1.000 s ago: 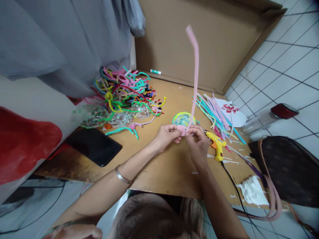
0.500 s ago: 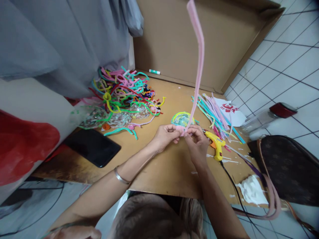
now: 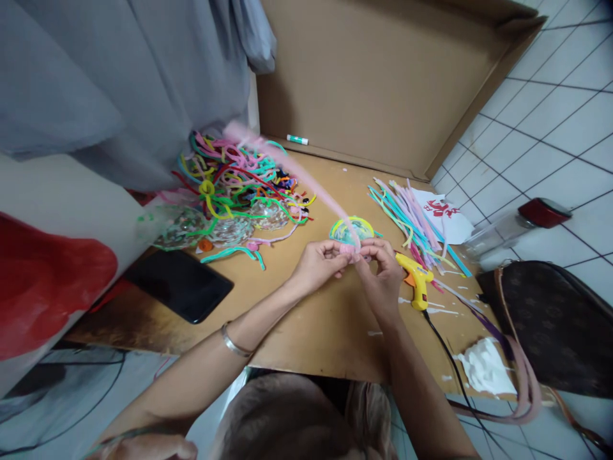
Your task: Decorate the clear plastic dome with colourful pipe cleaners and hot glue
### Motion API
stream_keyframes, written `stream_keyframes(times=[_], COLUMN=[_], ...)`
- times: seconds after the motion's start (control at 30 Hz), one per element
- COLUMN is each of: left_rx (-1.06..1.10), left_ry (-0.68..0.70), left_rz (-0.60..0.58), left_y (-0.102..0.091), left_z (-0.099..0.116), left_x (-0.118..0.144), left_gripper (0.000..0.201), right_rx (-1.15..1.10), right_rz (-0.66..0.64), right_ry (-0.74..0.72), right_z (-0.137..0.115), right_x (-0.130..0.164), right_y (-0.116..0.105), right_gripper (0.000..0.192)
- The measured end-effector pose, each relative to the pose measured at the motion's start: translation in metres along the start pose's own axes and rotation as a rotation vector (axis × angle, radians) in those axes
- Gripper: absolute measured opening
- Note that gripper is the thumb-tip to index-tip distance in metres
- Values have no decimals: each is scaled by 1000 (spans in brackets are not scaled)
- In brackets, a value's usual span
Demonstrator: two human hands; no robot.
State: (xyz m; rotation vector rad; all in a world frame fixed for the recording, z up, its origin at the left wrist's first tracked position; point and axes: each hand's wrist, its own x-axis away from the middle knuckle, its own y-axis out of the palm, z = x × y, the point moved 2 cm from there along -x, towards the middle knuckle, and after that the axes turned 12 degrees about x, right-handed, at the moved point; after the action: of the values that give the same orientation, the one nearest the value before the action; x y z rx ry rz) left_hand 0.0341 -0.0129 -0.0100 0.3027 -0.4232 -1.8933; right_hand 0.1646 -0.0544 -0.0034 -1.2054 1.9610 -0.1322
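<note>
A pink pipe cleaner (image 3: 311,179) is pinched between my two hands, its near end wound into a small coil. My left hand (image 3: 320,263) grips the coiled part with thumb and forefinger. On the other side, my right hand (image 3: 380,268) pinches the coil where the long free length leaves it. That free length slants up and to the left, blurred by motion. Just beyond my fingers lies a round disc with a yellow and turquoise rim (image 3: 352,225), partly covered by the pipe cleaner. A yellow glue gun (image 3: 416,278) rests right of my right hand.
Left are a heap of colourful pipe cleaners (image 3: 239,166), clear round pieces (image 3: 230,229) and a black phone (image 3: 182,284). Rightward lie straight pipe cleaners (image 3: 412,217), a clear bottle (image 3: 502,230), a brown bag (image 3: 555,326) and white tissue (image 3: 486,367). A glue stick (image 3: 297,139) lies behind.
The free length of the pink pipe cleaner has swung from nearly upright down to the left. Both hands stay almost in place, still pinching the coil.
</note>
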Motion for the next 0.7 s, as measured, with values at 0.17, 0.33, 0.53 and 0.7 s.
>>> stream_keyframes(times=[0.17, 0.33, 0.53, 0.7], left_rx=[-31, -62, -52, -65], left_ry=[-29, -44, -50, -64], left_rz=[-5, -93, -152, -176], left_y=[-4, -9, -10, -4], left_z=[-3, -10, -11, -6], left_x=[0, -2, -1, 2], left_gripper=[26, 30, 35, 26], right_rx=[-19, -129, -248, -308], right_rz=[-28, -131, -158, -140], right_ry=[21, 53, 59, 101], right_z=[8, 17, 18, 20], right_x=[-3, -6, -7, -6], right_y=[-5, -6, -5, -1], right_gripper=[6, 6, 9, 9])
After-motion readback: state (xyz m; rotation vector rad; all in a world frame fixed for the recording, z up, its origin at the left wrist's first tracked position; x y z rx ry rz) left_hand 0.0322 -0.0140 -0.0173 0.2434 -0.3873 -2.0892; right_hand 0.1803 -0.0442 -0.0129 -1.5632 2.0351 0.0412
